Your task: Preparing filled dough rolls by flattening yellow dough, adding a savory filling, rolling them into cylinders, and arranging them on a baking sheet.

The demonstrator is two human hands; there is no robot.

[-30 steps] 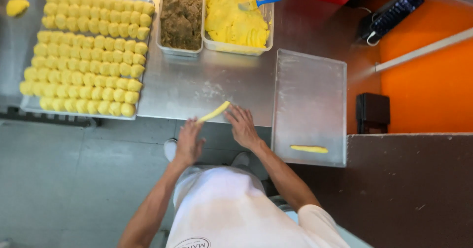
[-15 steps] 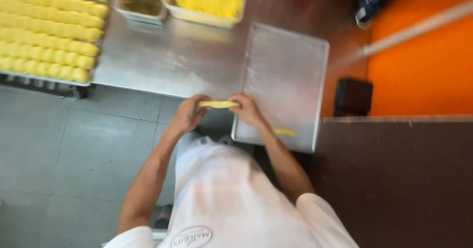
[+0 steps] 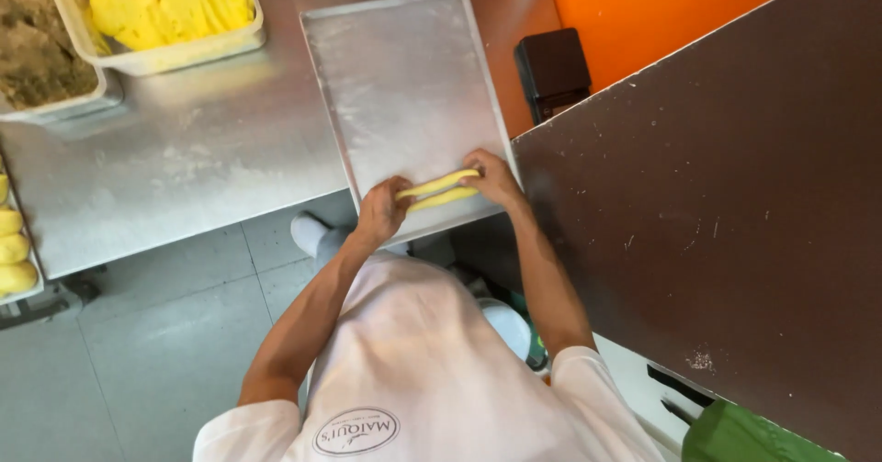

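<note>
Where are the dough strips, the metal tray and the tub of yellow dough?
Dough strips [image 3: 439, 189], head view, middle of the strips.
Tray [image 3: 404, 85], head view, bare centre.
Tub [image 3: 184, 54], head view, near rim.

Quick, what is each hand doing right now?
Left hand: fingers closed on one end of a yellow dough strip.
Right hand: fingers pinching its other end, over the metal tray.
</note>
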